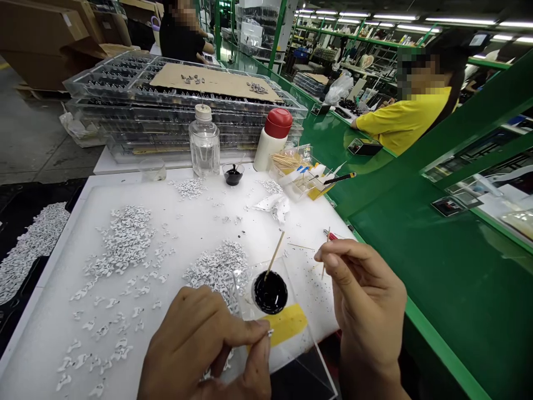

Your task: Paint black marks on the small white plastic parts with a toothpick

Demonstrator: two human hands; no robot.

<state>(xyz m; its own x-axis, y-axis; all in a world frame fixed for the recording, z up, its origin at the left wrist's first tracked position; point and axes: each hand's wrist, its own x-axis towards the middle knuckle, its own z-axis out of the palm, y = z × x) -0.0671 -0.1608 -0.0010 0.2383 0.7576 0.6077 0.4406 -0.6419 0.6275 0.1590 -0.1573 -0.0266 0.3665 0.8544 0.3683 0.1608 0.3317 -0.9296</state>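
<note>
The left hand [208, 344] pinches a tiny white piece [270, 333]; the right hand [366, 300] grips a thin stick [325, 261]. Between them sits a dish of black paint [270, 293] with another stick [275, 255] leaning in it. Heaps of white pieces [125, 239] lie to the left, with a clear bottle [204, 144] and red-capped bottle [272, 139] far behind.

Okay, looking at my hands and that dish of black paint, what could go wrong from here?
1. The stick leaning in the black paint dish might tip and spatter the white pieces beside it.
2. The tiny piece pinched by your left hand could slip.
3. Your right hand might smear paint.
</note>
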